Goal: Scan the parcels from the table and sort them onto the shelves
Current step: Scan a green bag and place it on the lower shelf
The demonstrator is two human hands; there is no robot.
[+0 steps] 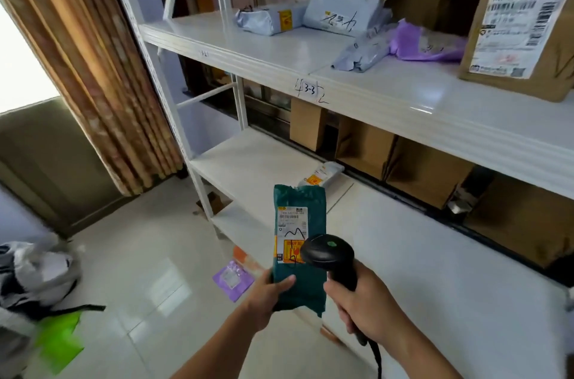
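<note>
My left hand (269, 294) grips the lower end of a dark green parcel bag (299, 282), held upright with its white and orange label facing me. My right hand (363, 307) grips the handle of a black barcode scanner (327, 252), whose head sits just right of the label and partly over it. The white shelving unit (403, 99) stands right behind the parcel. Its upper shelf carries grey mailer bags (338, 10), a purple bag (425, 43) and a labelled cardboard box (521, 27).
The lower shelf (248, 167) holds one small white parcel (323, 175), with brown boxes (428, 170) behind. A purple packet (233, 279) and a green sheet (59, 338) lie on the tiled floor. Bags are piled at the left (34, 273). A curtain (93, 67) hangs left.
</note>
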